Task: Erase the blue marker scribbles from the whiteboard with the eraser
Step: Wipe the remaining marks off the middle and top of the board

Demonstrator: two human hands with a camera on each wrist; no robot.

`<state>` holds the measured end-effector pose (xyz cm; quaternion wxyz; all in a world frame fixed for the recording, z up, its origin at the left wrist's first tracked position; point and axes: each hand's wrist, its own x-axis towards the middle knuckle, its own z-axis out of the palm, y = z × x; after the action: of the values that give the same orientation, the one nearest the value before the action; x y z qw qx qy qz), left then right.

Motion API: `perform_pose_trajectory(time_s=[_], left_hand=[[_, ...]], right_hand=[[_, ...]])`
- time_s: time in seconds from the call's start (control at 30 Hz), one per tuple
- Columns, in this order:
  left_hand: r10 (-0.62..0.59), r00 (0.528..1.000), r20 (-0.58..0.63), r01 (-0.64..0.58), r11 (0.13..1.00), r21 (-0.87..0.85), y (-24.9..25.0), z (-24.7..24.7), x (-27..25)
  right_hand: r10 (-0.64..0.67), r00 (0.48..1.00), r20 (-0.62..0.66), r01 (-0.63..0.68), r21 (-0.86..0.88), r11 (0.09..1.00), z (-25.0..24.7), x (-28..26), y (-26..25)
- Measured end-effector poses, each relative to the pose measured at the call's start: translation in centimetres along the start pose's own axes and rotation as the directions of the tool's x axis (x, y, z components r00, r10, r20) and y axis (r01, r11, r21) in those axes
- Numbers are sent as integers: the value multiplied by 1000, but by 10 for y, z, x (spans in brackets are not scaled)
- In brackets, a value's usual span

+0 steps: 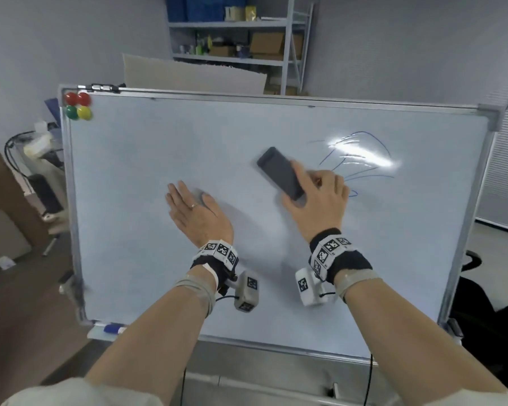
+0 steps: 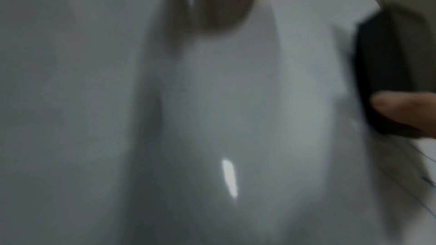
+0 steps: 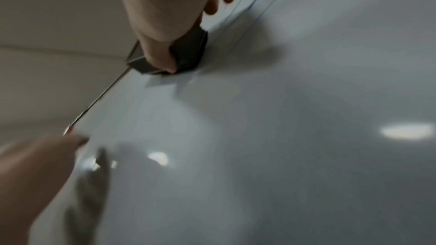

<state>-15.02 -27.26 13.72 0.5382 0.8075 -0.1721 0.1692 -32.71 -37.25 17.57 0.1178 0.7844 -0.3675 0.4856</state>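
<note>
A framed whiteboard [image 1: 159, 148] stands tilted in front of me. Blue marker scribbles [image 1: 373, 159] cover its upper right part, partly under glare. My right hand [image 1: 317, 197] grips a dark rectangular eraser [image 1: 279, 172] by its lower end and holds it flat against the board, just left of the scribbles. The eraser [image 3: 188, 51] shows under my thumb in the right wrist view, and at the right edge of the left wrist view the same eraser [image 2: 387, 74] appears blurred. My left hand [image 1: 194, 209] lies flat on the board's middle with straight fingers, holding nothing.
Several round magnets [image 1: 77, 106] sit in the board's top left corner. A blue marker [image 1: 113, 328] lies on the tray at the bottom left. Metal shelves with boxes [image 1: 247, 45] stand behind the board. A dark chair [image 1: 487, 312] is at the right.
</note>
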Motion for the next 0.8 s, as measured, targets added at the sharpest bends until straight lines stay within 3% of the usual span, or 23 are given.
perform_pose_trajectory(time_s=[0.1, 0.17, 0.2, 0.27, 0.33, 0.37, 0.43, 0.5, 0.57, 0.63, 0.7, 0.77, 0.8], left_hand=[[-19, 1000, 23, 19, 1000, 6, 9, 3, -10], [-23, 997, 77, 22, 1000, 17, 17, 7, -18], [-28, 993, 112, 24, 999, 33, 20, 10, -22], [-49, 988, 143, 38, 996, 75, 22, 14, -28], [-58, 988, 143, 46, 995, 86, 21, 16, -32], [-55, 988, 143, 43, 996, 84, 21, 17, -35], [-42, 990, 138, 32, 997, 75, 23, 16, -40], [-45, 990, 134, 38, 998, 53, 25, 15, -45], [-50, 990, 129, 44, 998, 53, 25, 15, -48], [-61, 991, 116, 54, 996, 69, 24, 16, -48], [-72, 991, 109, 64, 995, 78, 22, 18, -48], [-68, 991, 111, 60, 995, 80, 19, 19, -48], [-63, 992, 114, 54, 995, 79, 18, 19, -49]], right_hand=[[279, 955, -101, -282, -17, 959, -18, 21, 29], [312, 944, -110, -313, 11, 950, -21, 23, 35], [250, 964, -89, -247, 44, 968, -22, 20, 33], [-10, 1000, -11, 11, 63, 998, -21, 7, 27], [-200, 979, 45, 200, 10, 980, -23, -1, 29], [-183, 982, 37, 184, -2, 983, -25, 0, 34], [27, 999, -37, -26, 23, 999, -32, 4, 49], [223, 969, -110, -217, 62, 974, -40, 8, 66], [283, 951, -122, -276, 72, 958, -44, 9, 74], [220, 974, -58, -215, 86, 973, -44, 7, 65], [19, 999, 38, -22, 54, 998, -40, -3, 48], [-172, 979, 113, 174, -13, 985, -35, -11, 39], [-188, 975, 116, 192, -30, 981, -35, -10, 41]])
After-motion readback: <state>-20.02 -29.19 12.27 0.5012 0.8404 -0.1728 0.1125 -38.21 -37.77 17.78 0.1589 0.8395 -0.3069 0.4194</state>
